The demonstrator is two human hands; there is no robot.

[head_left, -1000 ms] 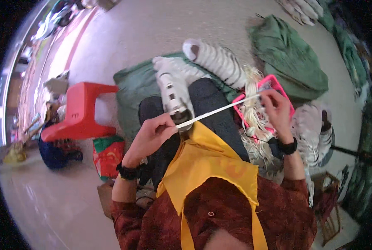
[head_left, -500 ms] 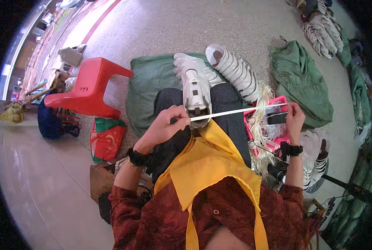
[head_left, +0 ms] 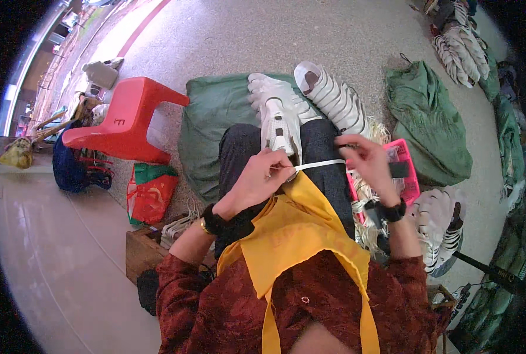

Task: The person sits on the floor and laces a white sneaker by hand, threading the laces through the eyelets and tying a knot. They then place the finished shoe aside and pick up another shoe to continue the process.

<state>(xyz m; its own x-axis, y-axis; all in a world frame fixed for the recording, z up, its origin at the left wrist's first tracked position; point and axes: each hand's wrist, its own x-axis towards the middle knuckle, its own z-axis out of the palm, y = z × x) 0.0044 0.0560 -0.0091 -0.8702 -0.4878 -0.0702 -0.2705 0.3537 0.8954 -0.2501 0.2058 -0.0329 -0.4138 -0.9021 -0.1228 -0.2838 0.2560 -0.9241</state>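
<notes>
A white shoe upper (head_left: 279, 127) stands between my knees, its toe end pointing away. My left hand (head_left: 263, 180) is closed at its near end, thumb and fingers pinching a flat white lace (head_left: 322, 164). From that pinch the lace stretches rightward across my right thigh. Over the lace's far end hovers my right hand (head_left: 368, 162), its fingers bent with a gap between thumb and forefinger; nothing shows in that gap. A yellow apron (head_left: 298, 230) covers my lap.
Ahead lie a green cloth (head_left: 207, 118) and stacked white uppers (head_left: 337, 100). On the right are a pink basket (head_left: 413, 177), a green sack (head_left: 431, 127) and more uppers (head_left: 434, 221). To the left stand a red chair (head_left: 118, 124), a red-green bag (head_left: 151, 192) and a wooden box (head_left: 142, 253).
My right hand has come leftward from over the pink basket to beside my right knee. My left hand has shifted slightly right, against the upper. Less of the lace shows between them.
</notes>
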